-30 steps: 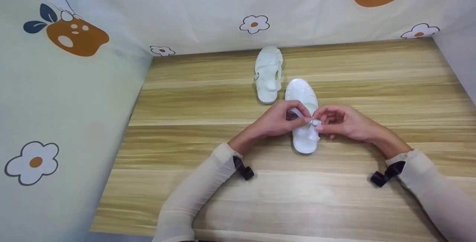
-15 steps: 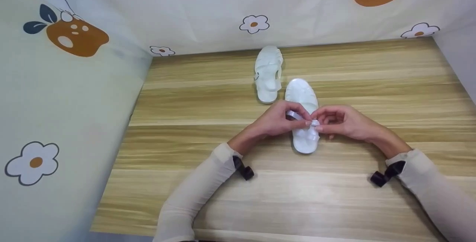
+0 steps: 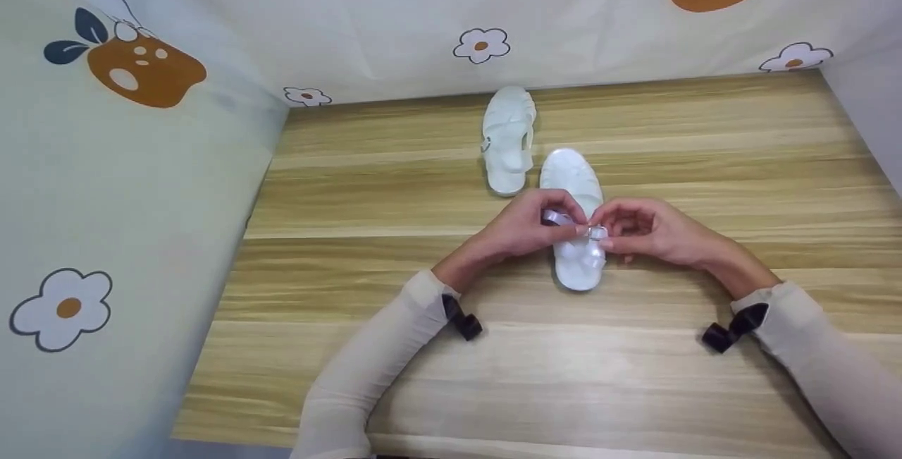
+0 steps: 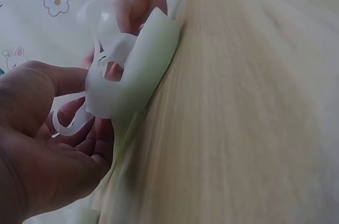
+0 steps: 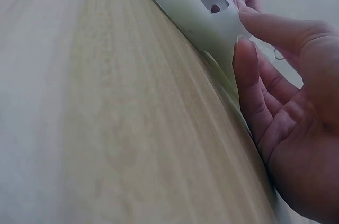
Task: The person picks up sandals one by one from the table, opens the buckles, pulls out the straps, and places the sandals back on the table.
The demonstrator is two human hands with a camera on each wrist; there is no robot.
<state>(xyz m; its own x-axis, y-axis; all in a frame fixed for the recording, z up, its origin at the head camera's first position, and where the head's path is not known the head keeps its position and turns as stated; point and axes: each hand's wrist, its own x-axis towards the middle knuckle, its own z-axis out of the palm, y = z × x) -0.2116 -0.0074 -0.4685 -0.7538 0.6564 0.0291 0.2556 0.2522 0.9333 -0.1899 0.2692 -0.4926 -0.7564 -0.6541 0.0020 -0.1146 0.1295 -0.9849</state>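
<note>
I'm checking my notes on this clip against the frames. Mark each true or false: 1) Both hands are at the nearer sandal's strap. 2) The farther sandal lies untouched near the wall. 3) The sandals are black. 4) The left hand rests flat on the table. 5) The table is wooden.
1) True: the left hand and right hand pinch the strap of the nearer sandal.
2) True: the farther sandal lies alone by the cloth wall.
3) False: both are white.
4) False: its fingers curl round the strap.
5) True: the table shows wood grain.
</note>
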